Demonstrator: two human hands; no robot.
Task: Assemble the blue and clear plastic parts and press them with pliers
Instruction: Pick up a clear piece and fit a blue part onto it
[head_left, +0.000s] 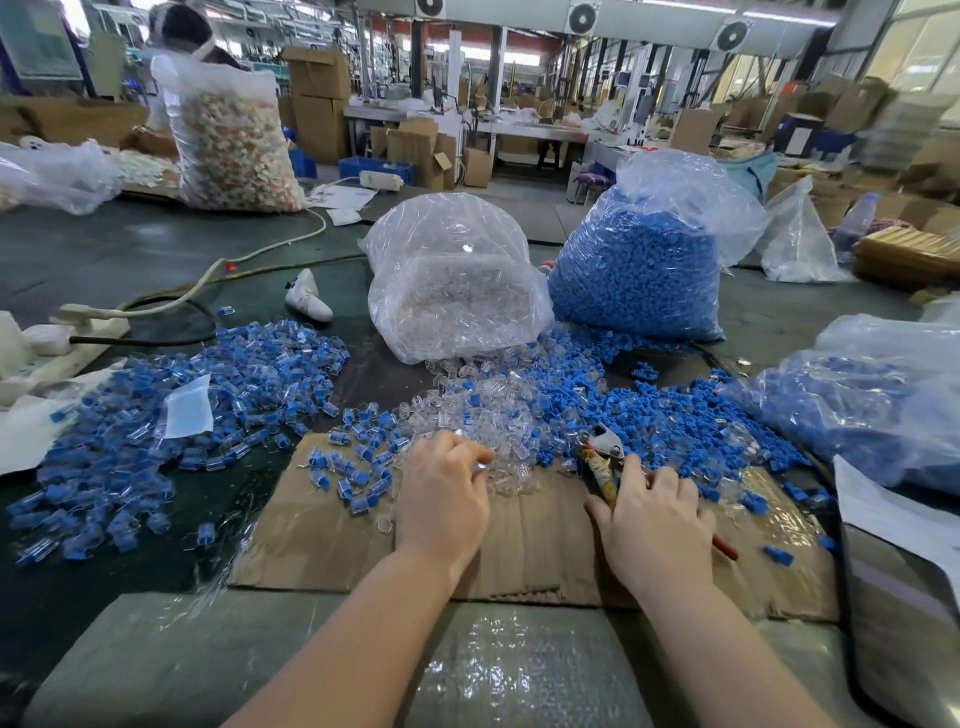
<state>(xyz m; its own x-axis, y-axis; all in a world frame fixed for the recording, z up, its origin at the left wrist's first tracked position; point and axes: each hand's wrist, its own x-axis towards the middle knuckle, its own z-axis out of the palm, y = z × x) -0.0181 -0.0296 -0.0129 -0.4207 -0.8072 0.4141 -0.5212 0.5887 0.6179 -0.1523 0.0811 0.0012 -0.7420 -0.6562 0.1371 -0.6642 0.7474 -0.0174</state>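
- Head view: two hands work over a sheet of cardboard (322, 525) on a dark table (130, 244).
- The left hand (441, 504) lies at the edge of the clear parts (467, 410). Its fingers are curled and pinch into the clear bits; what sits between them I cannot tell.
- The right hand (657, 525) lies on one pair of pliers (602, 457). Its fingers are curled over the handles. The metal nose sticks out past the fingers, and a red handle tip shows behind the hand.
- The loose blue parts (675, 410) lie in a heap just right of the pliers. There are too many to count.
- The joined parts (228, 395), blue and clear together, lie in a big heap on the left.
- Three bags stand behind the heaps: a clear bag (452, 280), a blue bag (644, 270) and a far bag (234, 135) with pale and orange bits.
- One more bag, the side bag (872, 395), lies at the right with blue and clear pieces.
- A white cord (260, 254) runs across the table.
- Another person (176, 31) sits behind the far bag.
- Bubble wrap (498, 670) lies near the arms.
- I can read no writing.
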